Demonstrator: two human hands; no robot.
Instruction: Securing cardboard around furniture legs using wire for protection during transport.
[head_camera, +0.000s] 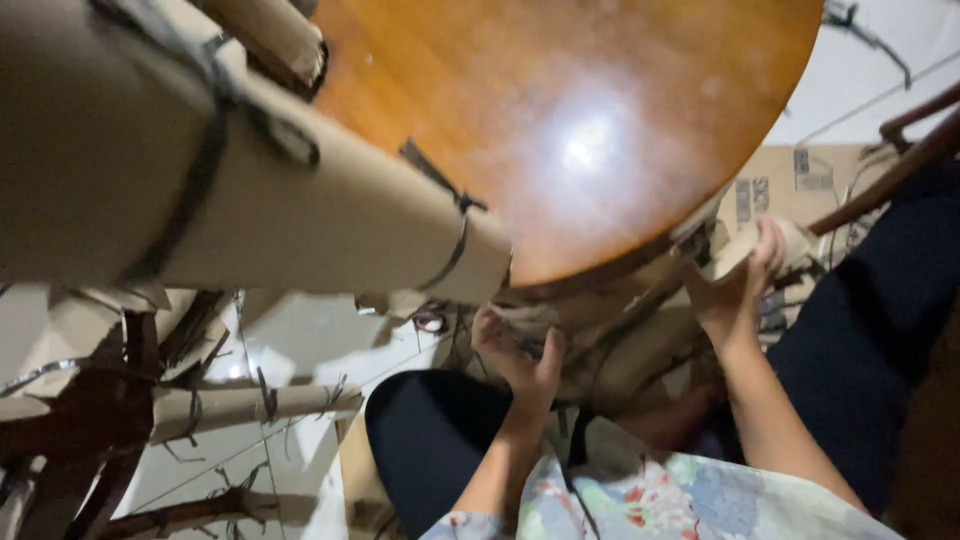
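Round wooden tabletop (570, 120), glossy, filling far centre; glare patch near its middle. Cardboard wrap (640, 330) under the near rim, brown, torn and crumpled, around what seems the table's base.

Left hand (520, 360) under the rim, near centre, fingers curled into the wrap, gripping a fold of it. Right hand (742, 275) further right, at the rim's edge, closed on a torn flap of the same wrap, thumb up.

Cardboard-wrapped leg (330, 210) crossing from far left toward centre, bound with dark straps (200, 160). Second wrapped leg (250, 405) lower left, lying over white floor (300, 340); strap scraps scattered about. Flat cardboard box (800, 180) far right, behind right hand. Dark trousers (430, 440) near centre and right; floral shirt (680, 500) at near edge.
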